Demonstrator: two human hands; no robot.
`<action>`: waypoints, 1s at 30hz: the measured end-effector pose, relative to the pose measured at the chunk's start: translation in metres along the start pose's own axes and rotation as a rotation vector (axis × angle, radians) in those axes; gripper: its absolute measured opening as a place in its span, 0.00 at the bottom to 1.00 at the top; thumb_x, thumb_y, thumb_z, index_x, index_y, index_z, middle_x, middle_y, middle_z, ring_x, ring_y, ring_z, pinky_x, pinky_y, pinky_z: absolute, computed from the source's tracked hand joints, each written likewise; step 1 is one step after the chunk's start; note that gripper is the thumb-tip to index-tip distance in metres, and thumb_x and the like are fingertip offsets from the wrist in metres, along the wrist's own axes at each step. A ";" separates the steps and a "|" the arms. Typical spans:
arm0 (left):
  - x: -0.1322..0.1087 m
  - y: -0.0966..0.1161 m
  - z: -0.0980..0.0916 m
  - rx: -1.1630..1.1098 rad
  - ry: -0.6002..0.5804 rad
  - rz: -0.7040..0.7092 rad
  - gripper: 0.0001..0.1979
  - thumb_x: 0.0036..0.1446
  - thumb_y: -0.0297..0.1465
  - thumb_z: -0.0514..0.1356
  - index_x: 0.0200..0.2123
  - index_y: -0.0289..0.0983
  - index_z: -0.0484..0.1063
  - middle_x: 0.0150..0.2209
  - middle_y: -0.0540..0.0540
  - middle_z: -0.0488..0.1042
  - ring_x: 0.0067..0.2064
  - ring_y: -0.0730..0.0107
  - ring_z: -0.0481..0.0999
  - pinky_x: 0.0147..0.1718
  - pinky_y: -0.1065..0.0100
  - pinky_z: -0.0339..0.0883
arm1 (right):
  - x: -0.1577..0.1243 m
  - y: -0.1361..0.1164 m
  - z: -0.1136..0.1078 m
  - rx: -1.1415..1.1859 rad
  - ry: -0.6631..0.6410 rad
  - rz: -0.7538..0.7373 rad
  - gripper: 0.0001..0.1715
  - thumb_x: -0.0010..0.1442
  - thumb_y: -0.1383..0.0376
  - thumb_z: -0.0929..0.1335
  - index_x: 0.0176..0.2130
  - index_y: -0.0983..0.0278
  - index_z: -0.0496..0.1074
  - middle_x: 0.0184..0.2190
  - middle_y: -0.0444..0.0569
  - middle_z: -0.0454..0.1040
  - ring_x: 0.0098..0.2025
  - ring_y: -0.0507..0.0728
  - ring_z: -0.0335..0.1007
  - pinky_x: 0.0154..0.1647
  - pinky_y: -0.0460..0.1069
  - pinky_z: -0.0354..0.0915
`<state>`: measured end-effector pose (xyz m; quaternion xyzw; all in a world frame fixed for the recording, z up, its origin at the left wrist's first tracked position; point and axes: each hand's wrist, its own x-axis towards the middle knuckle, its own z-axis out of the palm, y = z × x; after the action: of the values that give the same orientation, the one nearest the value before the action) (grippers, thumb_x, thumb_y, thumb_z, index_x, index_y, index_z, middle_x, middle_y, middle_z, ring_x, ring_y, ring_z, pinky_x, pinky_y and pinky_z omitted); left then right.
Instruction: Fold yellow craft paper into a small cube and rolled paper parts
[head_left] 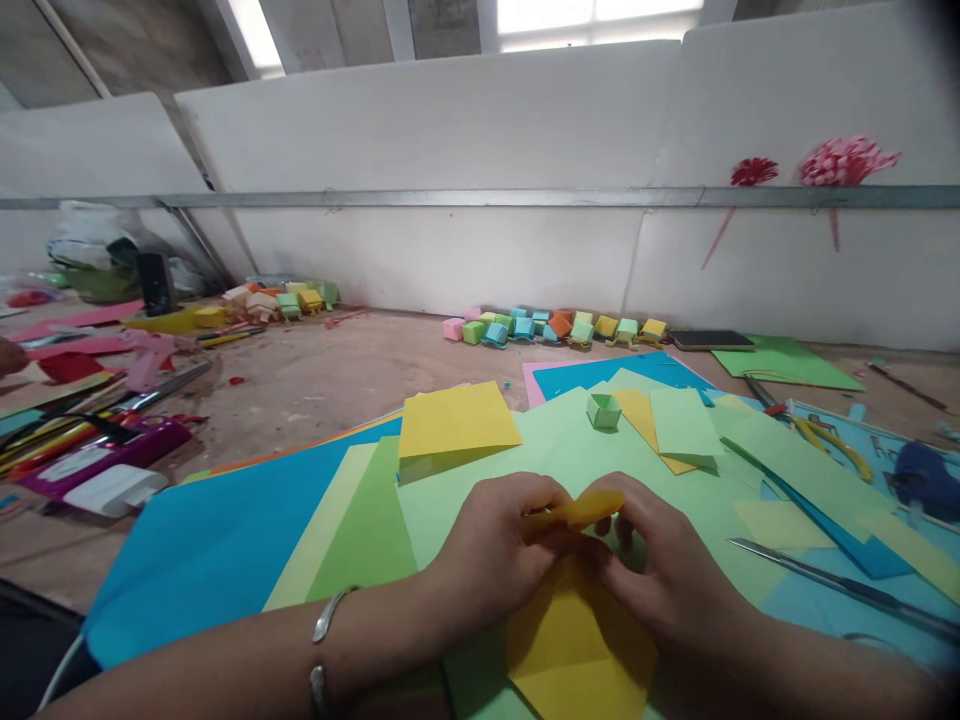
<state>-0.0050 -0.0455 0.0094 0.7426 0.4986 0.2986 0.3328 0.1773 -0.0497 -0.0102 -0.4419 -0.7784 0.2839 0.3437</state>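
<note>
Both hands meet low in the middle over a sheet of yellow paper [581,640] that is partly folded. My left hand [510,535] pinches the paper's upper part from the left, its fingers closed. From the other side, my right hand [645,550] grips the same paper between thumb and fingers near a folded yellow edge that stands up. The fingers hide part of the fold. Just beyond the hands lie a stack of yellow square sheets [457,425] and a small pale green folded paper box [603,411], which neither hand touches.
Green and blue sheets [202,550] spread under the work. A craft knife [840,585] and yellow-handled scissors [832,445] lie right. Small folded paper pieces [525,328] line the back by the white wall. On the left are a pink glue gun [146,355] and a white charger [116,490].
</note>
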 end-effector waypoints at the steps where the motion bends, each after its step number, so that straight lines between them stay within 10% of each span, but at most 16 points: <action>1: -0.001 0.001 0.000 0.011 0.011 0.000 0.04 0.51 0.30 0.62 0.25 0.37 0.73 0.25 0.51 0.72 0.29 0.69 0.69 0.29 0.69 0.59 | -0.001 -0.002 0.000 0.028 -0.014 0.004 0.04 0.56 0.68 0.64 0.35 0.62 0.68 0.32 0.46 0.72 0.32 0.54 0.66 0.31 0.49 0.65; 16: 0.003 -0.001 -0.005 -0.028 0.084 0.017 0.04 0.58 0.28 0.55 0.36 0.38 0.69 0.34 0.48 0.74 0.35 0.65 0.72 0.37 0.66 0.65 | 0.001 0.004 -0.002 0.170 -0.001 0.222 0.05 0.57 0.68 0.64 0.37 0.60 0.64 0.31 0.44 0.72 0.30 0.53 0.68 0.30 0.47 0.65; 23: 0.002 -0.006 -0.004 -0.010 0.138 0.036 0.32 0.54 0.24 0.55 0.62 0.46 0.58 0.46 0.45 0.71 0.47 0.59 0.71 0.48 0.58 0.65 | 0.001 0.001 -0.004 0.119 -0.033 0.180 0.09 0.62 0.61 0.62 0.30 0.61 0.67 0.26 0.43 0.69 0.28 0.53 0.64 0.28 0.47 0.61; 30: 0.005 -0.005 -0.005 0.028 0.043 0.041 0.09 0.58 0.27 0.57 0.39 0.41 0.76 0.40 0.45 0.65 0.47 0.59 0.69 0.50 0.56 0.64 | 0.000 0.001 -0.003 0.034 -0.103 0.143 0.11 0.62 0.62 0.61 0.30 0.61 0.68 0.24 0.43 0.69 0.27 0.53 0.62 0.28 0.47 0.60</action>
<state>-0.0099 -0.0380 0.0092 0.7507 0.4944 0.3144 0.3053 0.1800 -0.0487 -0.0095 -0.4755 -0.7565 0.3432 0.2895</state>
